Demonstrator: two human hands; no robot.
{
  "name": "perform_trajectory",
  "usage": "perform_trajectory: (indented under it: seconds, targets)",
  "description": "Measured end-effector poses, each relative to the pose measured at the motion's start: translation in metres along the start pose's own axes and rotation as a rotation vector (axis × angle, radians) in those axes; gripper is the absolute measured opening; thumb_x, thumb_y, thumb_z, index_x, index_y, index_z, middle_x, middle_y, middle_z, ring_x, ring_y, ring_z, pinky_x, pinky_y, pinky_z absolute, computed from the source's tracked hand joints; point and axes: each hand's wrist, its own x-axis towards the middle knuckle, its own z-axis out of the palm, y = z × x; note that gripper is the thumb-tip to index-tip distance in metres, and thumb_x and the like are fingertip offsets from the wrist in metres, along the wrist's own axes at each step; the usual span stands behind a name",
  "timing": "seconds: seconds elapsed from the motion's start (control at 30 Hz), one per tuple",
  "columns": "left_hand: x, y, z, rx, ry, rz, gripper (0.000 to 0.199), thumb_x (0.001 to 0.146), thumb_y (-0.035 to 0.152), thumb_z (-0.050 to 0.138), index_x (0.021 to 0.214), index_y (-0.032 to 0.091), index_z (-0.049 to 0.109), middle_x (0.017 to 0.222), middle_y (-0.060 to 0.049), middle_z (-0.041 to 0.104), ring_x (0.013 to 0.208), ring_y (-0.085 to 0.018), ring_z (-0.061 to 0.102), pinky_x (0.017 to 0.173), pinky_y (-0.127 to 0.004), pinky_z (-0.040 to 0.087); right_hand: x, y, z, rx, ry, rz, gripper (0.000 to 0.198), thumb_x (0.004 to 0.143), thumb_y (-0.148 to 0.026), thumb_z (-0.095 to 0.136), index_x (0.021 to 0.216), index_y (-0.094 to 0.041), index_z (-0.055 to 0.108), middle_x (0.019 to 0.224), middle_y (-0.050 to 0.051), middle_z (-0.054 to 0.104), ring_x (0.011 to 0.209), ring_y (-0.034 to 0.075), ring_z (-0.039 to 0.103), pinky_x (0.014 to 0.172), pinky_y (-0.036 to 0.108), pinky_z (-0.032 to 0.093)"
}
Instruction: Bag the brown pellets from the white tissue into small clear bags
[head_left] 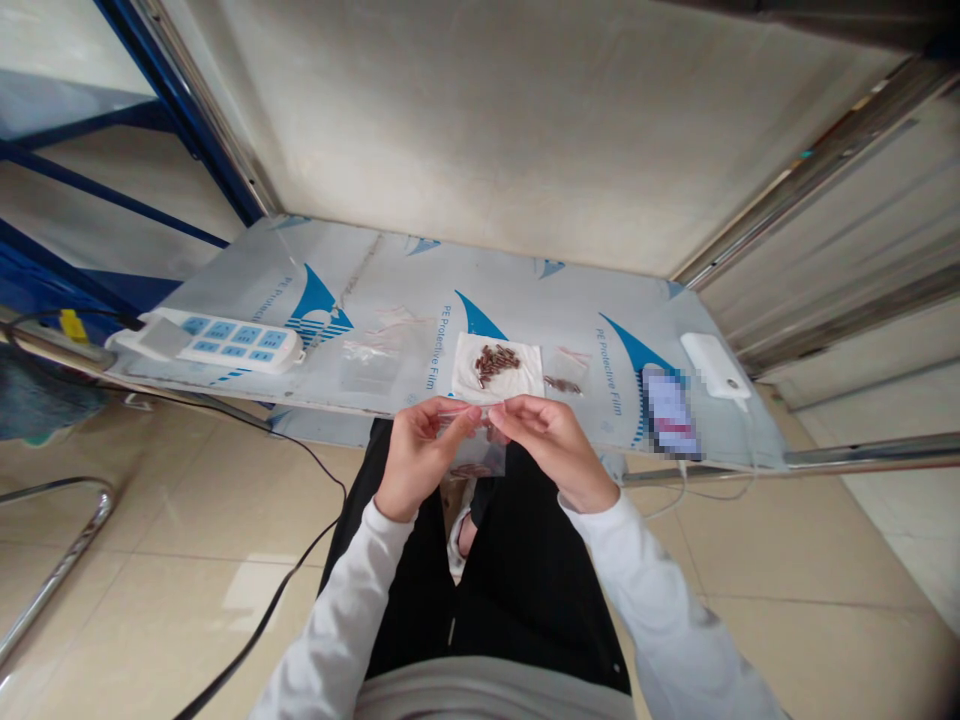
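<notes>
A small clear zip-lock bag (489, 461) hangs over my lap, just off the table's front edge, with some small brown pieces at its bottom. My left hand (430, 447) pinches the left part of its top edge. At the right part of that edge, the fingers of my right hand (550, 437) are closed on it too. Beyond the hands lies a white cloth or paper (531, 375) bearing a pile of small brown elongated pieces (497, 366). Right of this, a second clear bag (576, 368) lies flat with dark pieces inside.
Several clear bags (375, 355) lie flat left of the pile. A white power strip (240, 340) sits at the table's left end. On the right are a phone (670, 415) and a white power bank (712, 366) with a cable. A black cord (277, 590) runs down to the floor.
</notes>
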Motion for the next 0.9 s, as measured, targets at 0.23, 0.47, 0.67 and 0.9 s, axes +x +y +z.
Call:
perform_trajectory:
  seconds: [0.23, 0.47, 0.67, 0.9]
  targets:
    - [-0.002, -0.002, -0.001, -0.032, -0.002, -0.022, 0.022, 0.072, 0.035, 0.073, 0.073, 0.013, 0.070, 0.069, -0.004, 0.071, 0.061, -0.012, 0.062, 0.062, -0.023, 0.050, -0.005, 0.002, 0.002, -0.026, 0.065, -0.054, 0.024, 0.075, -0.040, 0.071, 0.078, -0.017, 0.066, 0.072, 0.001, 0.067, 0.065, 0.012, 0.062, 0.064, 0.024, 0.051]
    - [-0.003, -0.002, 0.000, -0.004, -0.007, 0.021, 0.024, 0.072, 0.036, 0.073, 0.077, 0.013, 0.070, 0.075, -0.006, 0.071, 0.068, -0.015, 0.064, 0.065, -0.026, 0.051, -0.008, 0.005, 0.001, -0.081, 0.060, -0.115, 0.023, 0.079, -0.041, 0.067, 0.084, -0.018, 0.066, 0.082, 0.004, 0.070, 0.073, 0.015, 0.065, 0.067, 0.025, 0.052]
    - [-0.006, 0.001, 0.002, -0.020, -0.020, 0.038, 0.022, 0.072, 0.035, 0.073, 0.078, 0.014, 0.071, 0.079, -0.007, 0.073, 0.071, -0.016, 0.065, 0.070, -0.027, 0.052, -0.012, 0.002, 0.002, -0.155, 0.141, -0.189, 0.020, 0.079, -0.039, 0.068, 0.079, -0.019, 0.067, 0.077, 0.004, 0.070, 0.072, 0.017, 0.065, 0.069, 0.027, 0.053]
    - [-0.006, 0.008, -0.001, -0.133, -0.048, -0.032, 0.021, 0.071, 0.034, 0.075, 0.075, 0.014, 0.071, 0.078, -0.006, 0.074, 0.070, -0.015, 0.067, 0.073, -0.027, 0.054, -0.015, 0.003, 0.001, -0.106, 0.113, -0.154, 0.019, 0.078, -0.037, 0.070, 0.086, -0.020, 0.069, 0.089, 0.005, 0.073, 0.084, 0.020, 0.067, 0.078, 0.031, 0.054]
